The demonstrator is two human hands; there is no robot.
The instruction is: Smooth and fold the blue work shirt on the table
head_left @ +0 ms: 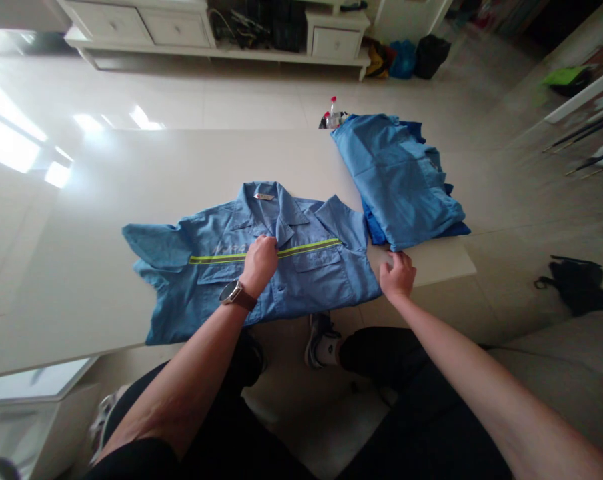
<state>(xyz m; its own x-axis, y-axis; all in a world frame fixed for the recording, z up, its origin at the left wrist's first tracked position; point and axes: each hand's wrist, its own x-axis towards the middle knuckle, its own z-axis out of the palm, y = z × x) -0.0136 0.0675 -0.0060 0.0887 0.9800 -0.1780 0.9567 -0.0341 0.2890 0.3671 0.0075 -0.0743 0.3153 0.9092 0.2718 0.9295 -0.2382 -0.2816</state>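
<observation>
A light blue work shirt [321, 290] with a yellow-green and grey stripe across its chest lies front up on the table, collar at the far side. One short sleeve sticks out to the left. My left hand [261, 265], with a watch [231, 292] on its wrist, is closed on the shirt's front opening just below the collar. To the right, a pile of folded blue garments [399, 180] rests at the table's right end. My right hand [399, 275] is at the pile's near edge, fingertips by the cloth, fingers bent and thumb apart.
The pale table [101, 193] extends left and behind the shirt. Bottles with red caps [333, 113] stand beyond its far edge. A white cabinet [176, 30] is along the back, with bags [403, 59] at its right end. A black bag [579, 283] lies on the floor at right.
</observation>
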